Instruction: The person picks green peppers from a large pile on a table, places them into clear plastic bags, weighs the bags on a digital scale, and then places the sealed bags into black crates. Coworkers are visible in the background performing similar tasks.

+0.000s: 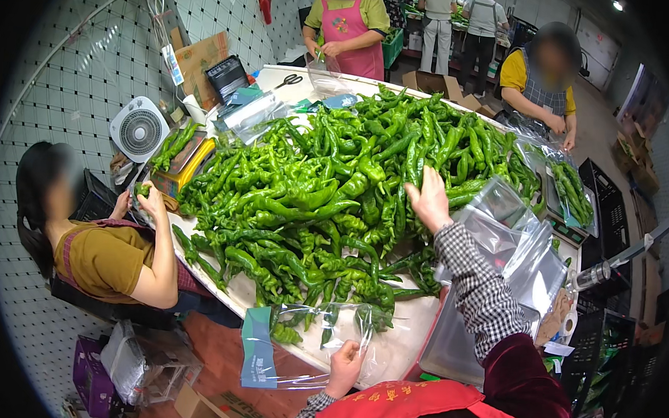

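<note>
My left hand [345, 369] pinches the edge of a clear plastic bag [260, 347] with a teal printed strip, at the near edge of the white table [410, 340]. Some green peppers show through or under the bag; I cannot tell whether any are inside. Across the table spreads a large heap of long, wrinkled green peppers [312, 208]. My right hand [430, 201] reaches out over the right part of this heap, fingers apart, touching peppers. A stack of clear plastic bags [527, 259] lies to the right, beside my checked sleeve.
Several co-workers stand around the table; one at left [105, 254] handles a pepper beside a yellow scale [192, 164]. A bag of peppers [571, 193] rests on another scale [566, 229] at right. Scissors [290, 80] lie at the far edge. A grey tray [452, 346] is near my right arm.
</note>
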A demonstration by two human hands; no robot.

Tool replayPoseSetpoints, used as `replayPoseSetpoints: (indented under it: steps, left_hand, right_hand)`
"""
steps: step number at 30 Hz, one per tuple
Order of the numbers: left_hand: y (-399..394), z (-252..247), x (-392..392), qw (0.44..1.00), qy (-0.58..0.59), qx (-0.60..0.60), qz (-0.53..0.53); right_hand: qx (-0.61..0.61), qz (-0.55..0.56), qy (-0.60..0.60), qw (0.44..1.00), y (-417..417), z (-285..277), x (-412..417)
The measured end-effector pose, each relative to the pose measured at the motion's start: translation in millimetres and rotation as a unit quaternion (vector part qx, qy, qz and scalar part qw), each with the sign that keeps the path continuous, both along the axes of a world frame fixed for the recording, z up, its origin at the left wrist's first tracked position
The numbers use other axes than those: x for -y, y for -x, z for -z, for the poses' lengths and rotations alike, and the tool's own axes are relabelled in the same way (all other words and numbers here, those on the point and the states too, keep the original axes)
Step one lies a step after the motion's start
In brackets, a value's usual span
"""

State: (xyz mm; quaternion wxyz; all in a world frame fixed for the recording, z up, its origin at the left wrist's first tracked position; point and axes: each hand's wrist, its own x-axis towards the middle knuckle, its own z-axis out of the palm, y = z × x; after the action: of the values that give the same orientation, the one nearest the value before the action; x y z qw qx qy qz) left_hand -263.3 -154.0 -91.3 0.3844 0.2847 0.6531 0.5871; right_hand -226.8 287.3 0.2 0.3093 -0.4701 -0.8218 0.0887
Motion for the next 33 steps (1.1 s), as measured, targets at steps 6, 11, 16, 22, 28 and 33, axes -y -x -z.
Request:
replayPoseSetpoints:
  steps: [6, 11, 16, 22, 28, 33]
  left_hand:
    - [-3, 8, 9, 1.000, 0.001, 0.028, 0.001]
    - [-3, 8, 9, 1.000, -0.006, 0.015, -0.006]
    - [-1, 5, 9, 1.000, -0.015, 0.010, -0.011]
    - [5, -16, 11, 0.999, -0.009, -0.033, -0.037]
    - [12, -31, 9, 0.991, 0.002, -0.077, -0.107]
    - [19, -73, 13, 0.987, 0.030, -0.130, -0.091]
  right_hand:
    - [0.017, 0.020, -0.024, 0.999, 18, -8, 19]
    - [-0.067, 0.074, 0.040, 0.994, 33, -10, -7]
    - [-0.067, 0.040, 0.190, 0.979, 22, -12, -33]
    - [-0.414, -0.128, 0.367, 0.823, -16, -26, -3]
    - [-0.339, -0.316, 0.520, 0.718, -74, -113, 123]
    - [-0.011, -0.482, 0.663, 0.572, -126, -108, 217]
